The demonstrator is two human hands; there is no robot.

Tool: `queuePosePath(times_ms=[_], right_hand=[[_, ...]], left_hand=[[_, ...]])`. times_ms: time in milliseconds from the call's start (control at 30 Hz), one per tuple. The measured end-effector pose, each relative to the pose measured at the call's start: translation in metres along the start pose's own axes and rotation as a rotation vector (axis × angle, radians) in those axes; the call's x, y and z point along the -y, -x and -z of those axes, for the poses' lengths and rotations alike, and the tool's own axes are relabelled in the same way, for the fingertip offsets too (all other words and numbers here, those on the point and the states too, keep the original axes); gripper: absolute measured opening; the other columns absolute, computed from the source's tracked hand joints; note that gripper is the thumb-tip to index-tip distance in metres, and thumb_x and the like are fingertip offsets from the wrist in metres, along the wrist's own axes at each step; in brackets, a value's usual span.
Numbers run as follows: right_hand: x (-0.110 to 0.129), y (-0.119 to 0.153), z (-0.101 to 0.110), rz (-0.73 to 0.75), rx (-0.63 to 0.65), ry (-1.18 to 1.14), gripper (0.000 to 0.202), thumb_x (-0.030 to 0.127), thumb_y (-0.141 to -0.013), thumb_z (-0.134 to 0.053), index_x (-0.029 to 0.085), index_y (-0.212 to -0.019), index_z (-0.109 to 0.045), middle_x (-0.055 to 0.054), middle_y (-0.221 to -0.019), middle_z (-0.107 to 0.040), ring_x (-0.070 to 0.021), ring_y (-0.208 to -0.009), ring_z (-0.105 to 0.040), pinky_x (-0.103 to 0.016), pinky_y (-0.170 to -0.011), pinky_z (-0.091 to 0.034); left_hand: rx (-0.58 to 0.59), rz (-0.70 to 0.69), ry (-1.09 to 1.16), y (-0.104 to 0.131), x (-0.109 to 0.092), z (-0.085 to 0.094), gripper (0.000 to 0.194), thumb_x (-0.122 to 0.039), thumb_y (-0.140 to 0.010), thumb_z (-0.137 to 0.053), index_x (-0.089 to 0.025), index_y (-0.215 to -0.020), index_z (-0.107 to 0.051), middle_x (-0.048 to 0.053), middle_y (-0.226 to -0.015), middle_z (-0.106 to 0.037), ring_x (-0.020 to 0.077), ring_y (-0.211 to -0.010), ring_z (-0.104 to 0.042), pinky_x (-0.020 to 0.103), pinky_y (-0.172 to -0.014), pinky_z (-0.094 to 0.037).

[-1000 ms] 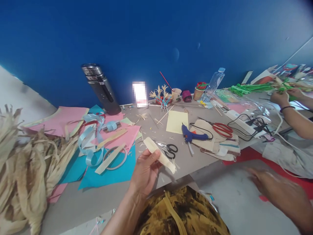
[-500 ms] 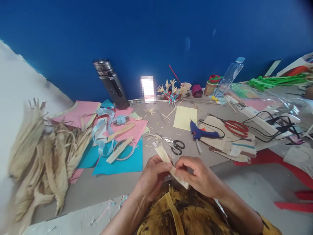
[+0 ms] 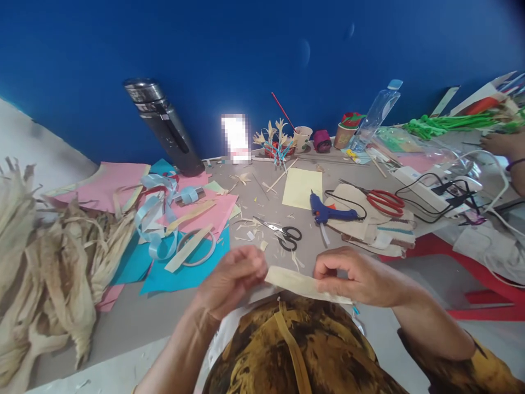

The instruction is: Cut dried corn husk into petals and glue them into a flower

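Observation:
A pale corn husk strip (image 3: 289,279) stretches nearly level in front of my body. My right hand (image 3: 359,276) pinches it between thumb and fingers near its right part. Just beyond the strip's left end, my left hand (image 3: 238,276) has its thumb and fingers drawn together; whatever lies between them is hidden. On the table past my hands are black-handled scissors (image 3: 287,236). A blue glue gun (image 3: 334,212) rests farther right, by a stack of pale flat pieces (image 3: 365,241).
Dried corn husks (image 3: 61,268) heap at the left, beside blue paper (image 3: 188,276) and a tape roll (image 3: 208,254). A dark thermos (image 3: 168,128) stands by the wall. Husk flowers (image 3: 276,139) are at the back. A power strip (image 3: 430,189) and another person's hand (image 3: 502,145) are at right.
My hands have moved apart, the left one letting go of the husk strip. The strip has turned from slanted to nearly level in my right hand. The view has shifted; another person's hand appears.

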State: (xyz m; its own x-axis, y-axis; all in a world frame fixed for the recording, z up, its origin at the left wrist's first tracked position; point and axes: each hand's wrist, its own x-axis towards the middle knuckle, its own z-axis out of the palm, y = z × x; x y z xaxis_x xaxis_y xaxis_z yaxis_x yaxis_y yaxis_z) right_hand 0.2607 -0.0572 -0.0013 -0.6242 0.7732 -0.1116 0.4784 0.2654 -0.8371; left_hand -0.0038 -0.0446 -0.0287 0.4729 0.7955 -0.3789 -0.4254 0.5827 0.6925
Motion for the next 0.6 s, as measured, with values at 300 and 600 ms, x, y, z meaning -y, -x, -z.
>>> queuePosePath(times_ms=[300, 600], right_hand=[[0.006, -0.016, -0.008, 0.130, -0.101, 0.096, 0.013, 0.021, -0.093, -0.058, 0.017, -0.082, -0.063, 0.002, -0.071, -0.061, -0.0102, -0.062, -0.051, -0.022, -0.059, -0.037], [-0.010, -0.019, -0.016, 0.512, -0.832, 0.754, 0.021, -0.001, -0.082, -0.063, 0.018, -0.091, -0.069, -0.006, -0.079, -0.064, -0.0183, -0.074, -0.055, -0.034, -0.070, -0.042]], left_hand=[[-0.037, -0.153, -0.370, 0.000, 0.004, -0.008, 0.027, -0.036, -0.066, -0.086, -0.015, -0.075, -0.071, 0.001, -0.067, -0.060, 0.0118, -0.061, -0.049, 0.025, -0.059, -0.038], [-0.407, -0.508, -0.338, 0.004, -0.001, 0.001, 0.021, -0.032, -0.073, -0.079, -0.020, -0.088, -0.070, 0.003, -0.086, -0.065, 0.0167, -0.081, -0.060, 0.028, -0.072, -0.050]])
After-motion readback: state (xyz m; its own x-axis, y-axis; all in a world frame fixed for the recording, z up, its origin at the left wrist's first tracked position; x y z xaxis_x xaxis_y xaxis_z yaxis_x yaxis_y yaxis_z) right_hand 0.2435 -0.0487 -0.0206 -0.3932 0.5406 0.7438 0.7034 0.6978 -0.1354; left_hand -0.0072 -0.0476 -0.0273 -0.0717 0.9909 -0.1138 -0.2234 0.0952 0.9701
